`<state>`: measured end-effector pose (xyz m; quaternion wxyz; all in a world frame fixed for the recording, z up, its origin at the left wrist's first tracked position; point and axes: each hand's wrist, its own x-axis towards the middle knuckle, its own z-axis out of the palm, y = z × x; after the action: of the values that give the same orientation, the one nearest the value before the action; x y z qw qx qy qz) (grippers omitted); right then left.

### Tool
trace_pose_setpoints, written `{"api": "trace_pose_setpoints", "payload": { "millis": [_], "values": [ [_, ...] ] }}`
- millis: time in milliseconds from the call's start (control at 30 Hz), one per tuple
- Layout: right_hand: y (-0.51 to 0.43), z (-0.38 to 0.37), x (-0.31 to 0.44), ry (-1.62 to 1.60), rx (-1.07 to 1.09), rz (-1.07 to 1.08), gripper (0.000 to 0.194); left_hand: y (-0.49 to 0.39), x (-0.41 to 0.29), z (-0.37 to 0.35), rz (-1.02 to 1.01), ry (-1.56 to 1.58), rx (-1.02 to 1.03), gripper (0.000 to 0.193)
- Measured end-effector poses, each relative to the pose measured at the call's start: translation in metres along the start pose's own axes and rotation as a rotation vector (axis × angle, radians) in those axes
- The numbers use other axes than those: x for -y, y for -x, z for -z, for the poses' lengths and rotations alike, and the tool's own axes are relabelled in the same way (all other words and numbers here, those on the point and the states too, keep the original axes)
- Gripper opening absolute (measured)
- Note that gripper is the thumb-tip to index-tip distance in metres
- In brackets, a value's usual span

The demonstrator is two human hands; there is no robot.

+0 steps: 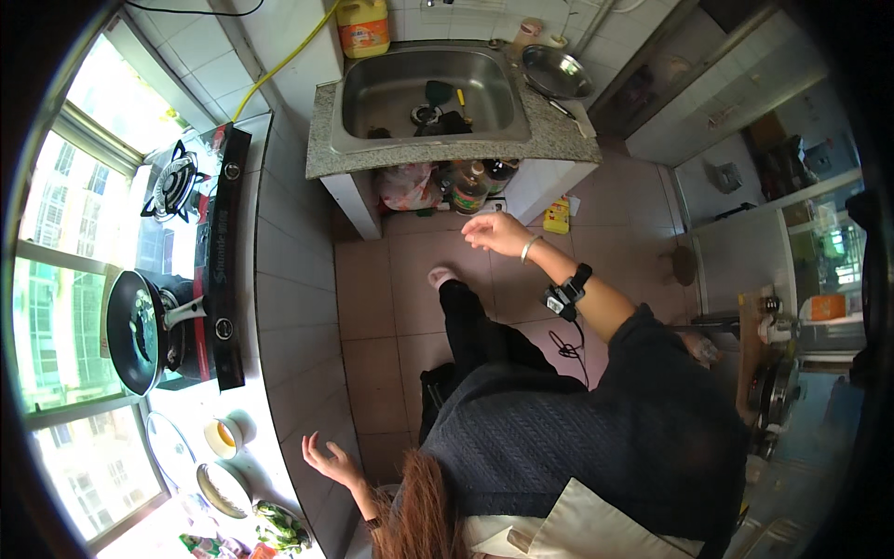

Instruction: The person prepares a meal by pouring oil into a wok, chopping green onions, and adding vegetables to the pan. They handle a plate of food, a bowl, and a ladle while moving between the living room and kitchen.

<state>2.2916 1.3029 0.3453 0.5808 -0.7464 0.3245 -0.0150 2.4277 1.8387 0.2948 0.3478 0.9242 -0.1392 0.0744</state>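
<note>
My left hand [332, 462] is at the lower left beside the counter's tiled side, fingers apart and holding nothing. Over the floor in front of the sink, my right hand [497, 234] hangs empty with loosely bent fingers. A bangle is on that wrist, and a strapped device with a cable [567, 293] sits on the forearm. Left of me, a black frying pan [141, 334] rests on the gas stove [222, 279]. A bowl with orange-yellow contents [225, 437], a larger pale bowl [223, 489] and leafy greens [281, 525] are on the counter nearer my left hand.
Ahead is a steel sink [517, 105] holding dark items and a yellow-handled tool. A metal basin [557, 72] sits at its right, a yellow jug [363, 29] at its back left. Bottles [469, 187] and a plastic bag [408, 187] are underneath; a yellow package [557, 215] lies on the floor.
</note>
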Motion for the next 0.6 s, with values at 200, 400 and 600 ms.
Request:
{"api": "trace_pose_setpoints", "payload": {
  "millis": [200,400,600],
  "values": [
    [-0.136,0.074,-0.012,-0.003,-0.025,-0.031,0.021,-0.018,-0.063,-0.069,0.084,-0.017,0.124,0.030],
    [-0.262,0.175,0.000,0.097,-0.026,-0.048,0.022,-0.142,-0.208,-0.202,-0.171,0.010,0.350,0.033],
    [-0.273,0.244,-0.001,-0.022,-0.089,0.000,0.025,-0.286,-0.359,-0.408,-0.477,0.145,0.566,0.037]
  ]
}}
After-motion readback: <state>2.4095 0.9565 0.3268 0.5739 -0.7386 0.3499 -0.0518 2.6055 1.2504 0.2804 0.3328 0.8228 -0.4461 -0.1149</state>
